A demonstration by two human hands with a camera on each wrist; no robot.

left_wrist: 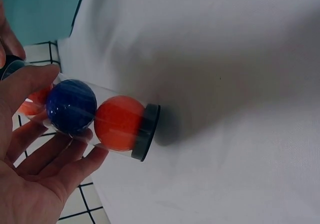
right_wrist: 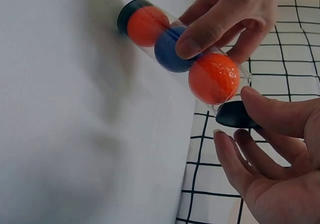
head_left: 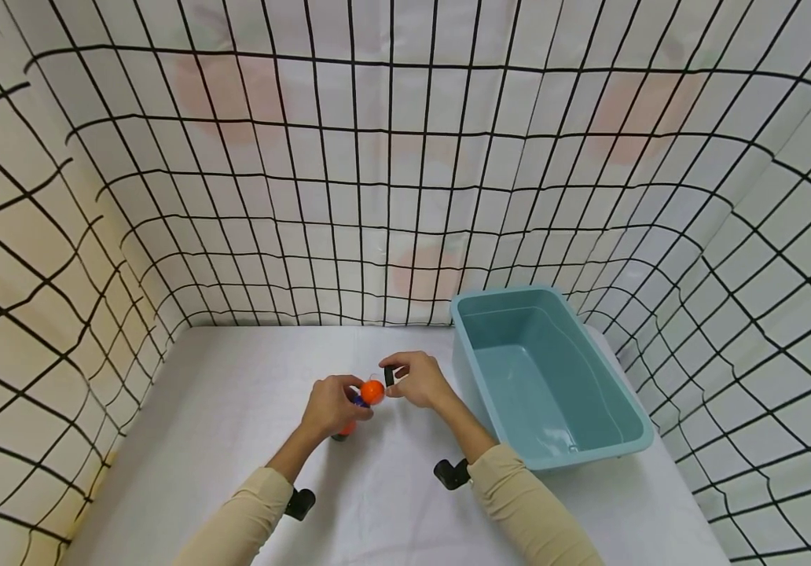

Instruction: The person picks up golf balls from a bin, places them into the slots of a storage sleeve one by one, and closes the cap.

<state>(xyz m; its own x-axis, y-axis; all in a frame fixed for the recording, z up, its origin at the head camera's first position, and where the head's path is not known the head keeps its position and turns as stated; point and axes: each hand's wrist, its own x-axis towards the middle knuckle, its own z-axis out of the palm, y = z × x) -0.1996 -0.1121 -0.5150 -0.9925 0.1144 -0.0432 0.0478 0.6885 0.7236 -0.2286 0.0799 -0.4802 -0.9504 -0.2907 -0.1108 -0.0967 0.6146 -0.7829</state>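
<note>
My left hand (head_left: 332,407) grips a clear plastic tube (left_wrist: 103,91) around its middle, holding it at a slant over the white table. Inside, in a row, are an orange ball (left_wrist: 119,123) at the lower end, a blue ball (left_wrist: 71,107) and a second orange ball (right_wrist: 214,78) at the upper end. A black end cap (left_wrist: 146,132) closes the lower end. Between thumb and fingers, my right hand (head_left: 420,381) pinches another black cap (right_wrist: 236,115), right at the tube's upper rim and tilted to it.
A blue-green plastic tub (head_left: 472,369) stands on the table to the right, beside my right forearm. Black netting (head_left: 389,189) over white sheeting surrounds the white table (head_left: 229,393) at the back and both sides. A black wrist device (head_left: 299,503) sits under each sleeve.
</note>
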